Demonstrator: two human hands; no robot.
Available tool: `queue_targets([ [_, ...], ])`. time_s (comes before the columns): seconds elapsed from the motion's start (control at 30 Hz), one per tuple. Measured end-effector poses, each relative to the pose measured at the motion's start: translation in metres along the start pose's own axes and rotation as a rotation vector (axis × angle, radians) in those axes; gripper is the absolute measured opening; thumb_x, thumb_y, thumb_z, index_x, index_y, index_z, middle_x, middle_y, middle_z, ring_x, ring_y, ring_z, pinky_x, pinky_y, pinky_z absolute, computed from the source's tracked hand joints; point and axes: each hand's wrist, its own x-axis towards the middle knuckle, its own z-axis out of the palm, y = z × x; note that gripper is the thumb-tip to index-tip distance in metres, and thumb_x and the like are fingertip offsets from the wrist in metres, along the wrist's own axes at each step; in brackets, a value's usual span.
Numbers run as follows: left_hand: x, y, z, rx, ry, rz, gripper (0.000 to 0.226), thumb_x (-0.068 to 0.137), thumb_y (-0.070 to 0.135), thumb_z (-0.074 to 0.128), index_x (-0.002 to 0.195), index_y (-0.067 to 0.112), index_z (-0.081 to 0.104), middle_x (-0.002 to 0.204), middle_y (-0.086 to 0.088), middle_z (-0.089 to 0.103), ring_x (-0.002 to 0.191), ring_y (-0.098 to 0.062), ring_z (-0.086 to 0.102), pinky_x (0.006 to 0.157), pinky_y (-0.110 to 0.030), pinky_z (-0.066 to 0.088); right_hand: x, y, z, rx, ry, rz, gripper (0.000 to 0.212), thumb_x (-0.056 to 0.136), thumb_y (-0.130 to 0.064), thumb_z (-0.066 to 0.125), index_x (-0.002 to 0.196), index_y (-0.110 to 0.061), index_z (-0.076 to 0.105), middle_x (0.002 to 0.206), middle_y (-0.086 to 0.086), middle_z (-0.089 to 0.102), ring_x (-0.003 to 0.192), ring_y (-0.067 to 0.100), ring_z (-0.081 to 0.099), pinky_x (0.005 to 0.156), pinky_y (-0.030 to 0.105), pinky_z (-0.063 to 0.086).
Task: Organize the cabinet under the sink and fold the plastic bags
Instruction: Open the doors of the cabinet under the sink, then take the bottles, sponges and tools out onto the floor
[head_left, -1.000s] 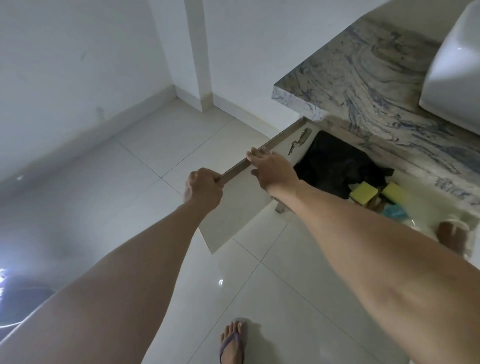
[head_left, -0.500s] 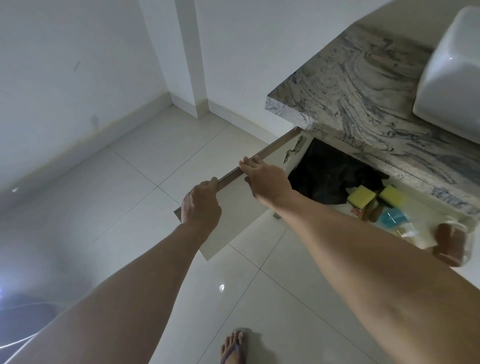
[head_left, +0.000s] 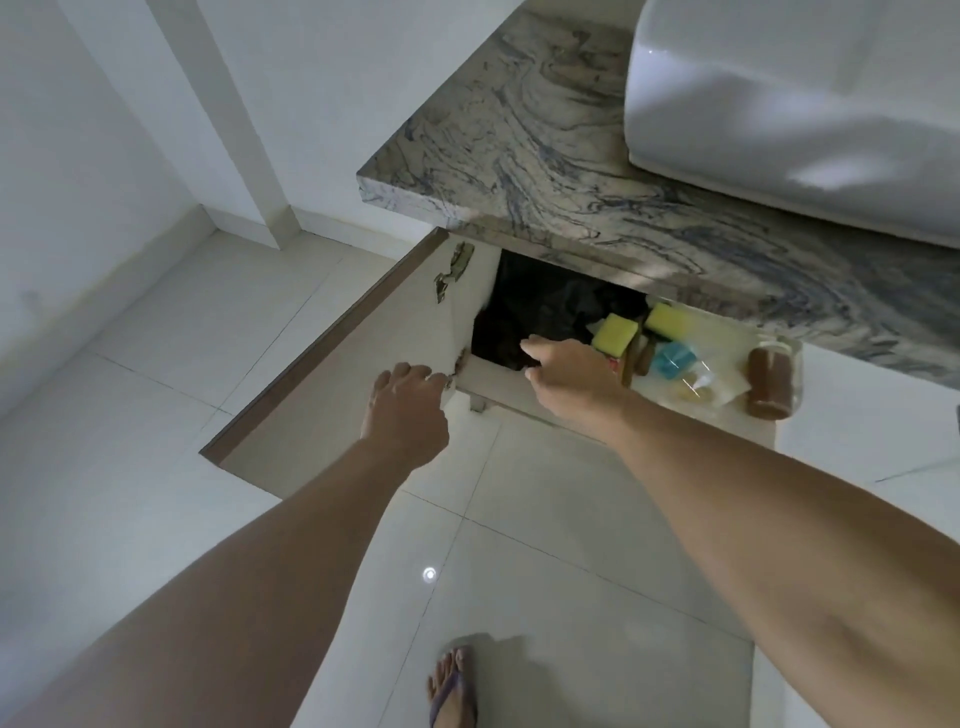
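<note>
Cabinet (head_left: 524, 392) open, yellow sponges (head_left: 615, 332), jar (head_left: 774, 382), possibly black bags (head_left: 545, 312)

Head view, steeply downward, close.

We count two yellow sponges (head_left: 614, 333) (head_left: 666, 319) just beyond our right hand (head_left: 569, 375), one brown jar (head_left: 772, 383) farther right, and one open cabinet door (head_left: 332, 374) beside our left hand (head_left: 408, 410).

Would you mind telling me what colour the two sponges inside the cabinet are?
Both rectangular foam sponges are yellow, seen in the head view.
</note>
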Motion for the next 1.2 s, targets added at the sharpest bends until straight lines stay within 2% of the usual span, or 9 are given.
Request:
queue_targets([
  [0.13, 0.024, 0.040, 0.013, 0.013, -0.174, 0.085, 0.039, 0.089, 0.019, 0.054, 0.127, 0.014, 0.056, 0.125, -0.004, 0.058, 0.116, -0.022, 0.049, 0.099, -0.034, 0.038, -0.022, 0.056, 0.003, -0.086, 0.026, 0.054, 0.043, 0.096, -0.019, 0.047, 0.139, -0.016, 0.050, 0.131, 0.007, 0.061, 0.116, 0.029, 0.058, 0.092, 0.037, 0.051],
  [0.23, 0.041, 0.069, 0.025, 0.020, -0.247, 0.142, 0.040, 0.091, 0.021, 0.054, 0.130, 0.013, 0.054, 0.130, -0.005, 0.056, 0.121, -0.023, 0.046, 0.104, -0.036, 0.035, -0.039, 0.096, 0.008, -0.061, 0.029, 0.147, 0.039, 0.093, -0.012, 0.049, 0.131, -0.014, 0.056, 0.116, 0.010, 0.066, 0.104, 0.030, 0.063, 0.086, 0.036, 0.053],
  [0.37, 0.060, 0.107, 0.042, 0.056, -0.324, 0.220, 0.042, 0.091, 0.023, 0.052, 0.132, 0.014, 0.051, 0.131, -0.005, 0.053, 0.122, -0.023, 0.046, 0.101, -0.037, 0.038, -0.059, 0.148, 0.019, -0.004, 0.049, 0.290, 0.042, 0.093, -0.014, 0.051, 0.135, -0.013, 0.056, 0.126, 0.011, 0.063, 0.112, 0.029, 0.061, 0.095, 0.034, 0.050],
  [0.43, 0.068, 0.126, 0.053, 0.047, -0.364, 0.242, 0.046, 0.092, 0.024, 0.052, 0.137, 0.015, 0.047, 0.137, -0.005, 0.049, 0.127, -0.023, 0.042, 0.103, -0.037, 0.036, -0.069, 0.174, 0.026, 0.013, 0.042, 0.332, 0.042, 0.092, -0.016, 0.050, 0.133, -0.013, 0.056, 0.125, 0.011, 0.064, 0.110, 0.028, 0.061, 0.092, 0.031, 0.049],
  [0.57, 0.082, 0.167, 0.076, 0.029, -0.425, 0.258, 0.055, 0.095, 0.027, 0.051, 0.146, 0.017, 0.035, 0.144, -0.005, 0.042, 0.133, -0.024, 0.036, 0.109, -0.036, 0.032, -0.086, 0.226, 0.036, 0.032, 0.027, 0.431, 0.042, 0.091, -0.022, 0.052, 0.132, -0.014, 0.058, 0.121, 0.014, 0.065, 0.111, 0.032, 0.061, 0.096, 0.037, 0.050],
  [0.67, 0.094, 0.197, 0.095, 0.021, -0.449, 0.249, 0.056, 0.095, 0.029, 0.052, 0.147, 0.017, 0.034, 0.146, -0.005, 0.040, 0.134, -0.024, 0.035, 0.110, -0.036, 0.032, -0.091, 0.267, 0.044, 0.037, 0.004, 0.472, 0.036, 0.091, -0.025, 0.052, 0.124, -0.013, 0.061, 0.116, 0.015, 0.066, 0.106, 0.033, 0.061, 0.092, 0.037, 0.051],
  [0.87, 0.122, 0.243, 0.151, -0.027, -0.458, 0.162, 0.059, 0.095, 0.030, 0.054, 0.148, 0.019, 0.032, 0.151, -0.003, 0.036, 0.139, -0.023, 0.031, 0.113, -0.034, 0.028, -0.078, 0.345, 0.073, 0.045, 0.024, 0.460, 0.038, 0.093, -0.027, 0.054, 0.128, -0.015, 0.061, 0.119, 0.014, 0.066, 0.110, 0.033, 0.061, 0.093, 0.035, 0.051],
  [1.0, 0.148, 0.261, 0.207, -0.014, -0.430, 0.147, 0.059, 0.093, 0.032, 0.055, 0.147, 0.018, 0.035, 0.149, -0.004, 0.038, 0.136, -0.023, 0.035, 0.111, -0.035, 0.031, -0.056, 0.394, 0.106, 0.038, 0.031, 0.447, 0.031, 0.092, -0.027, 0.055, 0.118, -0.013, 0.064, 0.110, 0.012, 0.068, 0.100, 0.031, 0.064, 0.087, 0.039, 0.055],
  [1.2, 0.184, 0.267, 0.297, -0.016, -0.341, 0.183, 0.059, 0.091, 0.038, 0.059, 0.144, 0.019, 0.040, 0.145, -0.004, 0.044, 0.133, -0.024, 0.040, 0.108, -0.037, 0.036, -0.016, 0.443, 0.175, 0.026, 0.085, 0.483, 0.036, 0.092, -0.028, 0.056, 0.124, -0.013, 0.062, 0.118, 0.013, 0.065, 0.109, 0.032, 0.061, 0.091, 0.037, 0.052],
])
